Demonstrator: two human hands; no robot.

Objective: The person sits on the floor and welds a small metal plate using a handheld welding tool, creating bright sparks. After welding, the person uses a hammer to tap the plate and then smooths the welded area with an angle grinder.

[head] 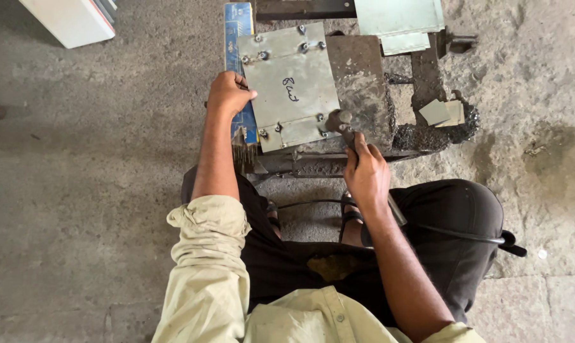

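The person sat low on a rough concrete floor (77, 178), knees apart, working over a grimy metal block (363, 82) set just ahead of the feet. A grey sheet-metal plate (294, 89) lay flat on that block, tilted slightly, with bolts (262, 56) at its corners and a handwritten mark near its middle.

The left hand (229, 94) rested on the plate's left edge, fingers curled over the rim and pressing it down. Whether the thumb reached under the sheet could not be told. The right hand (365, 174) was closed tight around the handle of a dark power tool (341, 124), whose head touched the plate's lower right corner, right beside a bolt there. A black cable (452, 234) ran from the tool across the right thigh and off to the right.

Under the plate's left side a blue flat strip (236, 38) stuck out, partly covered by the left hand. Beyond the block lay a pale green sheet (398, 16) — two layers, it seemed — and small cream offcuts (443, 112) sat on a heap of dark filings (427, 134) to the right. A white box (71, 19) stood well apart at the top left. The plate's far bolts were unobstructed; the near corner was hidden by the tool's head.
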